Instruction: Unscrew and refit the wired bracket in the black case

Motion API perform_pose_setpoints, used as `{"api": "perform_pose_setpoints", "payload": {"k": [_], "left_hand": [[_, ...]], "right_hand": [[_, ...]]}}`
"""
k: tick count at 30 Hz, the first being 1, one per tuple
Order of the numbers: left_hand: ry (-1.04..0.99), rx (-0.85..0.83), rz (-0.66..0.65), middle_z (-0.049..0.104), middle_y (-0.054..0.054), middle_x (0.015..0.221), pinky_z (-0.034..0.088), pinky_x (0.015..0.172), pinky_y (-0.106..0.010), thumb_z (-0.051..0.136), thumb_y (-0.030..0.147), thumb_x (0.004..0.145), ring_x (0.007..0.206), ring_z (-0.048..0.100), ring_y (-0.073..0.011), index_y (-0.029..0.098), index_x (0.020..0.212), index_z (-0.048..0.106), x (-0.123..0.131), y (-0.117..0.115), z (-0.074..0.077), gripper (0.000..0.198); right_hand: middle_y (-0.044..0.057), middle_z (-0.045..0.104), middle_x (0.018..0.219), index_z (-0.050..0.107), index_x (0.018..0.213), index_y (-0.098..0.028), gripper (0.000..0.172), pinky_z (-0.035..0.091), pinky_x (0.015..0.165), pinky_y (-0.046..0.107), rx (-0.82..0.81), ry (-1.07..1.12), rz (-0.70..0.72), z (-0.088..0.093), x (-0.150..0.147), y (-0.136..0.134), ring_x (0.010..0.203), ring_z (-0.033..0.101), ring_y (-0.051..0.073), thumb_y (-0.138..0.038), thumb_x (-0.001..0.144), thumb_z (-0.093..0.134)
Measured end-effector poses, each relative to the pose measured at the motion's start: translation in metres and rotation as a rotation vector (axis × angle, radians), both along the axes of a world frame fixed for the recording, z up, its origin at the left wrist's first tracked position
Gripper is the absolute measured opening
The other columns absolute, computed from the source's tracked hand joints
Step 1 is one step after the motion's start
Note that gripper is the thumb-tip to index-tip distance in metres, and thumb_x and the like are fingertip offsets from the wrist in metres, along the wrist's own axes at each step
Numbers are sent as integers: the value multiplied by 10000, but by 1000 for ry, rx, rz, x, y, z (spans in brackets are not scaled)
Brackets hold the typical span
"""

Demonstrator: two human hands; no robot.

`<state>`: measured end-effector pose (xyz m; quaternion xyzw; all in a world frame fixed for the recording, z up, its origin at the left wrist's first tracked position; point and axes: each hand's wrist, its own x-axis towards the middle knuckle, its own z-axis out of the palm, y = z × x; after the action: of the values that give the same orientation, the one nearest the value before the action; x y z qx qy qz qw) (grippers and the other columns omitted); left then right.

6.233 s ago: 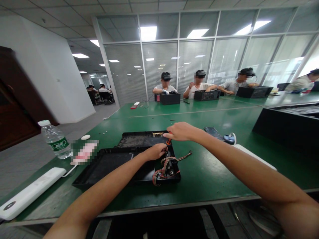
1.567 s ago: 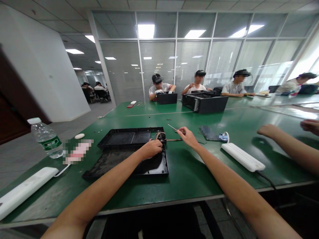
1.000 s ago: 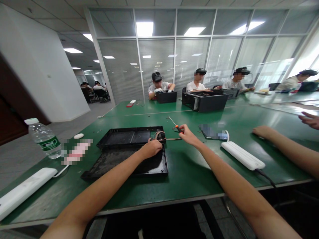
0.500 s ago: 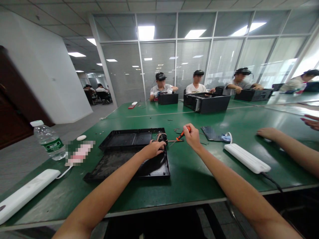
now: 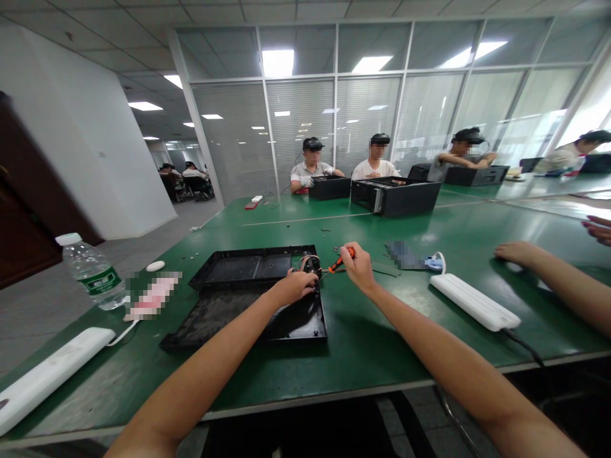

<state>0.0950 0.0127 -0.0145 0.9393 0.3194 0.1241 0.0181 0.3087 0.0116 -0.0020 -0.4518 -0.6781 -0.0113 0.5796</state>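
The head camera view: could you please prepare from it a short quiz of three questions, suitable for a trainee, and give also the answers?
1. Which hand holds the screwdriver? (A) the left (B) the right
2. True or false: the bottle has no cap.
3. Fill in: the screwdriver slants down toward the ____ hand.

Key:
1. B, the right hand.
2. False, its white cap is on.
3. Left; the left hand is nearest its lower end.

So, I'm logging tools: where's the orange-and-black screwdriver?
In the head view, just right of centre: the screwdriver is in the right hand, its shaft pointing toward the left hand.
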Motion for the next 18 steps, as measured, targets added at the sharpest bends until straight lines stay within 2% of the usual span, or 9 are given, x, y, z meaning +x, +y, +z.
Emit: {"api": "perform_pose_setpoints", "payload": {"k": [7,14,18], "left_hand": [[3,25,8,623,-25,970,359,857,-273,522,202,832,959,543,-163,207,1037,524,0,2,-2,205],[48,57,-10,622,-27,921,371,834,-260,514,211,836,900,555,-164,206,967,577,0,3,0,145],[42,55,-9,624,-26,920,368,844,-260,519,199,831,895,558,-161,202,974,576,1,4,0,154]], "right_hand": [[-12,497,588,513,759,-192,296,365,598,229,-86,-48,-16,2,-1,-2,572,474,133,-436,834,363],[-9,497,586,515,761,-188,313,348,582,221,-81,-36,-15,2,-2,-1,571,470,134,-441,844,349],[-5,510,590,525,769,-178,341,336,570,214,-58,-102,-38,3,-3,-2,551,473,125,-440,862,327]]}}
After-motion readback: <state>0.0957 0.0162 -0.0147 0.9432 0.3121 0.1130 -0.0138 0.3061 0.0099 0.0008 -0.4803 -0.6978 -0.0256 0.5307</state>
